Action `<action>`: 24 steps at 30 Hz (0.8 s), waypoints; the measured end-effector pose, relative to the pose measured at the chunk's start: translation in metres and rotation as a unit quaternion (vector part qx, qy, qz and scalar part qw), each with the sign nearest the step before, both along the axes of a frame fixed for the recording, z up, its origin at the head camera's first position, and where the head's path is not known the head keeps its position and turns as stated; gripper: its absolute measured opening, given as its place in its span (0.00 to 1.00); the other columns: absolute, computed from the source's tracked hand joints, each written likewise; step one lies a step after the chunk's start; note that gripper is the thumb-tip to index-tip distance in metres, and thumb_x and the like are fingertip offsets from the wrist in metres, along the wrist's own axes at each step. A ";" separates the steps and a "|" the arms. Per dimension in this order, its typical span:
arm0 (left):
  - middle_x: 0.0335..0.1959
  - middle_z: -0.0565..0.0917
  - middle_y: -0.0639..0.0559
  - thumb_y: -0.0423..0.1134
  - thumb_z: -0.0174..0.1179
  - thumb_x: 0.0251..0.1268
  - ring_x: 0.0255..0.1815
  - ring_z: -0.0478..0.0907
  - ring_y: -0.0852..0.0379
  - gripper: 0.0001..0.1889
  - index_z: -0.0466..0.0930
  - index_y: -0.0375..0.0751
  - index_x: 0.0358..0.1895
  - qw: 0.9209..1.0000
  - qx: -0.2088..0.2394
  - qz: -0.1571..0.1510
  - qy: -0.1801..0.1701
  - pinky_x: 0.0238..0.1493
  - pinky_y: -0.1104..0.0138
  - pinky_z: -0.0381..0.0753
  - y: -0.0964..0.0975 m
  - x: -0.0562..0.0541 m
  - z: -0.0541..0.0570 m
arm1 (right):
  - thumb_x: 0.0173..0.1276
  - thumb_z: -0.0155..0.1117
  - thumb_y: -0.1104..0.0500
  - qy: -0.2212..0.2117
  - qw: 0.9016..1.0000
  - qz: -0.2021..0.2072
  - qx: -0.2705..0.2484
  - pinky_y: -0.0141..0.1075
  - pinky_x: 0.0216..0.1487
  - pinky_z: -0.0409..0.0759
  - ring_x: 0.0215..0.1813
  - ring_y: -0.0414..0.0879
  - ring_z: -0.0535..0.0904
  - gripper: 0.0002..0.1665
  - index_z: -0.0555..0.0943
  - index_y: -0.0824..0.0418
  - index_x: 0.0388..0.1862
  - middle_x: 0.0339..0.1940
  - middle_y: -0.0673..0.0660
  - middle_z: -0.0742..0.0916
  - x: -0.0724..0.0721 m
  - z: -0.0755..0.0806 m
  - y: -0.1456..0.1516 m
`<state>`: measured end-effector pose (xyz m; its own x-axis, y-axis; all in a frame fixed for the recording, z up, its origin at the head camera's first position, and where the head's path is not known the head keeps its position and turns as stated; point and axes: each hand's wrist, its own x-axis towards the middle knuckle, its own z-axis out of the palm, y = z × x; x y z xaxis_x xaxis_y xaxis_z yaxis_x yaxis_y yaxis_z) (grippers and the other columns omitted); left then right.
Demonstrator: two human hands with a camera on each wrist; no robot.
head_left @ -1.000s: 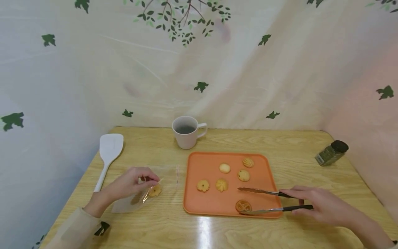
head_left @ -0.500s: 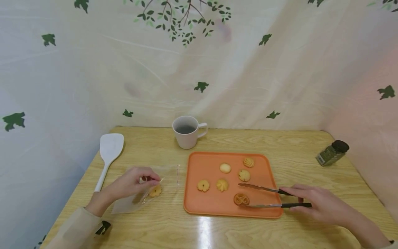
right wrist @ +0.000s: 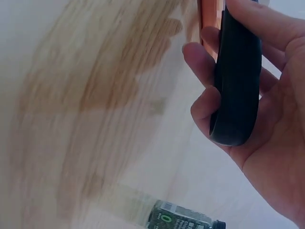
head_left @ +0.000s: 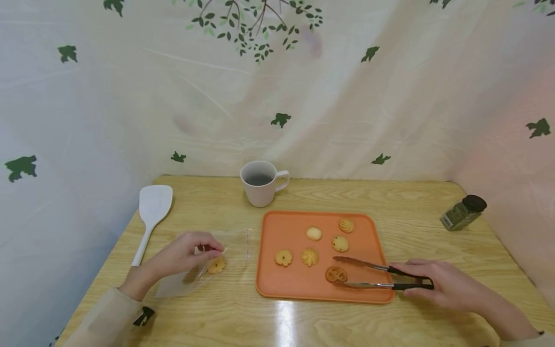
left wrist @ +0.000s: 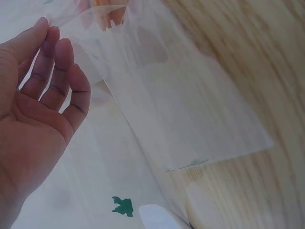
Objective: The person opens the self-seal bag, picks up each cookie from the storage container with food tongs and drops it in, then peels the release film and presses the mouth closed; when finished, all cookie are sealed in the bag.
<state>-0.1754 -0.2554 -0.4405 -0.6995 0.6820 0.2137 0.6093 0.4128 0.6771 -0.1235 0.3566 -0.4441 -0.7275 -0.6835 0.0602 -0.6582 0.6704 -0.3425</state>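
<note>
On the desk (head_left: 208,327), within patterned sheeting (head_left: 208,130), one orange tray (head_left: 277,284) bears six cookies (head_left: 284,258); the right grip (head_left: 455,284) clasps tongs (head_left: 383,286) above it, the left grip (head_left: 191,253) pinches one clear bag (left wrist: 190,109) (a seventh cookie (head_left: 218,265) beside the fingers).

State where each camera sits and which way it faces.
Head: on the person's head, facing forward and down at the orange tray; left hand and right hand show.
Left wrist: on that wrist, facing the left hand, palm side, and the clear bag it pinches.
Right wrist: on that wrist, facing the right hand, palm side, and the tongs it holds.
Head and right wrist both show the jar.
</note>
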 end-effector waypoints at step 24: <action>0.36 0.87 0.58 0.38 0.64 0.72 0.32 0.79 0.64 0.06 0.88 0.44 0.45 0.999 -0.027 0.027 -0.027 0.33 0.68 0.81 0.002 0.000 -0.002 | 0.68 0.72 0.48 -0.005 1.000 0.006 -0.017 0.33 0.33 0.79 0.43 0.39 0.83 0.35 0.75 0.51 0.72 0.51 0.52 0.86 -0.003 -0.009 0.002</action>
<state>-0.1757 -0.2533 -0.4424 -0.7447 0.6530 0.1382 0.5483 0.4804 0.6845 -0.1265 0.3586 -0.4532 -0.7200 -0.6897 0.0768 -0.6627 0.6504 -0.3712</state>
